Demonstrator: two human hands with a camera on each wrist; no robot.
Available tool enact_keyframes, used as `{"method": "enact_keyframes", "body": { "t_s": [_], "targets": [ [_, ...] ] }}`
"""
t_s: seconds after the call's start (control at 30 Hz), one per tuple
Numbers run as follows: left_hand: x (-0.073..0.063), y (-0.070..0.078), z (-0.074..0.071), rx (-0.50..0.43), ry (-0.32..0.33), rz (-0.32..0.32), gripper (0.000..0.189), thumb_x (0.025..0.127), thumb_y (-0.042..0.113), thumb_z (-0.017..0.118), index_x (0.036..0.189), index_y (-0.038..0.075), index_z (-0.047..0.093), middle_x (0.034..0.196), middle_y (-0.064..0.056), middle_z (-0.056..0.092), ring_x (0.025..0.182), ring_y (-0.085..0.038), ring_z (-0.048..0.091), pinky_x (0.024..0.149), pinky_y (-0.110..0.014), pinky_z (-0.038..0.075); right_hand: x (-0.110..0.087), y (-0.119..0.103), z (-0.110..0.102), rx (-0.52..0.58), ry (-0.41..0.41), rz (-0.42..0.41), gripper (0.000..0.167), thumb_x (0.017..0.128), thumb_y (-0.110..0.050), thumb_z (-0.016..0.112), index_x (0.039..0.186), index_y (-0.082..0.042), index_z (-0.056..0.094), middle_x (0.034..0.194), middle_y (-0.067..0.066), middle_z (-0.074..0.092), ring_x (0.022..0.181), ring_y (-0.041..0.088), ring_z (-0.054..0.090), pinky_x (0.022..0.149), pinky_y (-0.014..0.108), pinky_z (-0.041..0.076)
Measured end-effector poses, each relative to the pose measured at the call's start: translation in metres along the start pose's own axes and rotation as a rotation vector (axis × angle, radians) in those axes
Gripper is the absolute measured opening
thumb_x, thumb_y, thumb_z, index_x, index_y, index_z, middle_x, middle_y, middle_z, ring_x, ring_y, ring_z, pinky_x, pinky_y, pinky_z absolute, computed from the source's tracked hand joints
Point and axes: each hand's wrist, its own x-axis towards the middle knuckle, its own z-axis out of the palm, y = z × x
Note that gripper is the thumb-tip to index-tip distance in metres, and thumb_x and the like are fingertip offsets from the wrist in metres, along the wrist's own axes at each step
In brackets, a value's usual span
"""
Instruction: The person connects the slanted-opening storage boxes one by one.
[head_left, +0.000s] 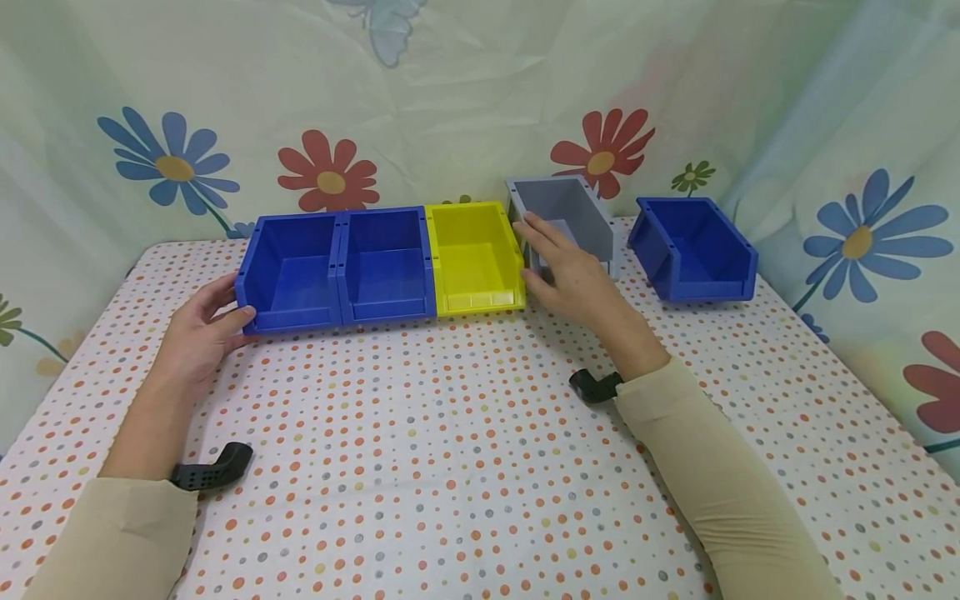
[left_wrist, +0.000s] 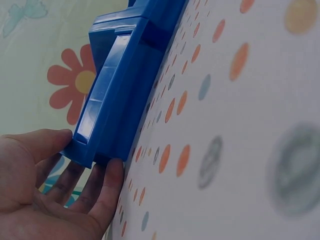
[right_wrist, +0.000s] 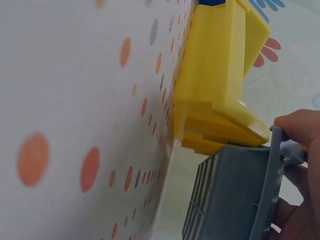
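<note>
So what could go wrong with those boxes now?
The grey bin looks raised off the table, with the right hand at just one side, so it might tip or slip. It's also very close to the yellow bin and could bump it. And if the left hand pushes the leftmost blue bin too hard, that might turn crooked.

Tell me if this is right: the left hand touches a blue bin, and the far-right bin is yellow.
Wrong on colour: the far-right bin is blue, not yellow, as the head view shows. The left hand does touch a blue bin.
</note>
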Motion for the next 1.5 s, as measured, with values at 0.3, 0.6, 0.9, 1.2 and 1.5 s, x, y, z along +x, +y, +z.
{"method": "enact_keyframes", "body": {
  "t_s": [0.3,0.6,0.9,1.2,1.5],
  "targets": [
    [-0.0009,-0.0006,0.0004,0.012,-0.001,0.0,0.065,0.108,0.034,0.054,0.165,0.037,0.023,0.172,-0.005,0.026,0.153,-0.033,0.037,0.116,-0.047,0.046,-0.0003,-0.0003,0.002,0.012,-0.028,0.017,0.068,0.105,-0.027,0.059,0.165,-0.024,0.027,0.175,-0.002,0.016,0.152,0.037,0.038,0.117,0.058,0.041],
    [-0.0011,-0.0001,-0.0001,0.013,0.004,-0.009,0.065,0.107,0.035,0.054,0.165,0.039,0.022,0.172,-0.005,0.025,0.153,-0.032,0.036,0.116,-0.047,0.045,-0.0011,-0.0012,0.0012,0.019,-0.041,0.01,0.069,0.105,-0.026,0.058,0.166,-0.022,0.026,0.175,-0.001,0.016,0.151,0.038,0.038,0.117,0.059,0.041],
    [-0.0006,-0.0003,0.0003,0.006,-0.002,-0.005,0.066,0.107,0.034,0.054,0.165,0.038,0.022,0.172,-0.005,0.025,0.153,-0.033,0.036,0.116,-0.047,0.045,-0.0019,-0.0018,-0.0001,0.022,-0.064,0.014,0.069,0.105,-0.026,0.058,0.166,-0.022,0.024,0.175,0.0,0.014,0.153,0.037,0.035,0.119,0.058,0.039],
    [-0.0016,-0.0002,0.0009,0.004,-0.006,-0.001,0.065,0.107,0.034,0.054,0.165,0.037,0.023,0.172,-0.005,0.025,0.153,-0.034,0.036,0.115,-0.045,0.045,-0.0015,-0.0021,0.0019,0.004,-0.094,0.038,0.07,0.106,-0.026,0.058,0.166,-0.021,0.023,0.176,0.0,0.012,0.155,0.035,0.032,0.121,0.057,0.037],
    [-0.0018,-0.0002,0.0004,0.016,-0.007,0.006,0.065,0.107,0.035,0.054,0.165,0.037,0.023,0.171,-0.006,0.026,0.152,-0.033,0.038,0.106,-0.029,0.051,-0.0021,-0.0008,0.0038,-0.002,-0.094,0.033,0.07,0.106,-0.027,0.057,0.167,-0.022,0.021,0.176,-0.001,0.011,0.154,0.036,0.033,0.121,0.057,0.038]
  ]
}}
